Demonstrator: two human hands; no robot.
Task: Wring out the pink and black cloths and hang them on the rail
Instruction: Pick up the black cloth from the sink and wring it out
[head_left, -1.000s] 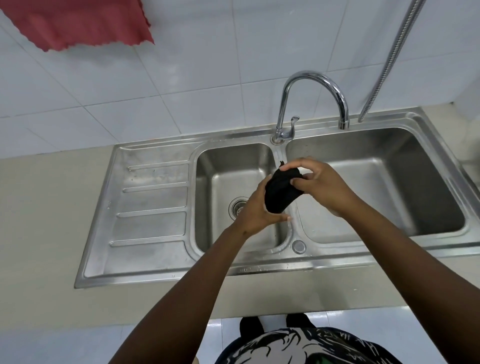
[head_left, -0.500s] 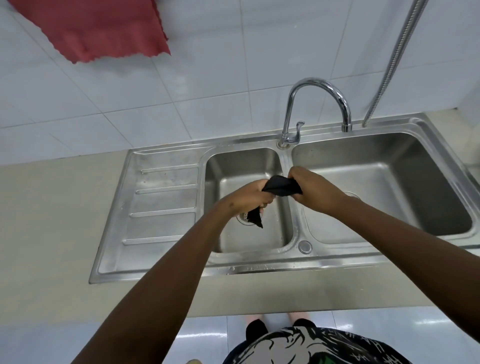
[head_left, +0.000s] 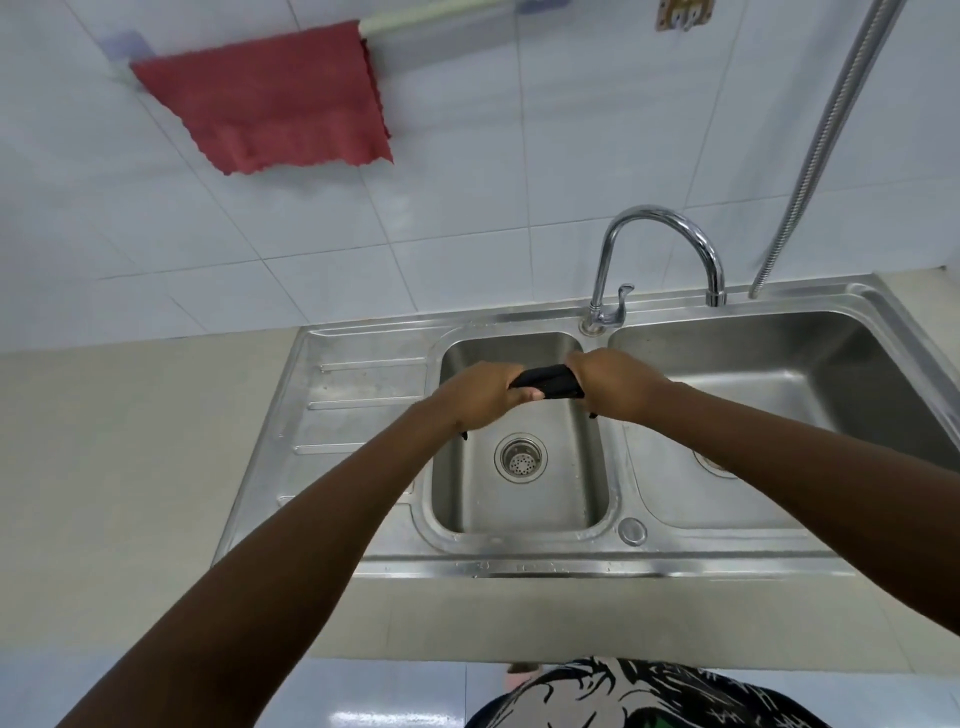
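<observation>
Counter (head_left: 130, 467) surrounds the sink (head_left: 363, 395), the landmark here. Above the sink, the pink cloth (head_left: 270, 98) hangs over the rail (head_left: 431, 15). Over the sink's left basin, the left hand (head_left: 480, 397) and right hand (head_left: 610, 384) each close a tight grip on one end of the black cloth (head_left: 548, 382), bunched between them.

Even, cool daylight fills my view, bright with soft shadows. Glare streaks the faucet (head_left: 660, 260) and the sink rim (head_left: 571, 569) at six o'clock, and the floor tiles (head_left: 363, 696) shine below that. The wide lens bows the counter edge (head_left: 130, 348) and the hose (head_left: 831, 130) at two o'clock. The top corners look slightly soft; my forearms blur at the bottom edge.
</observation>
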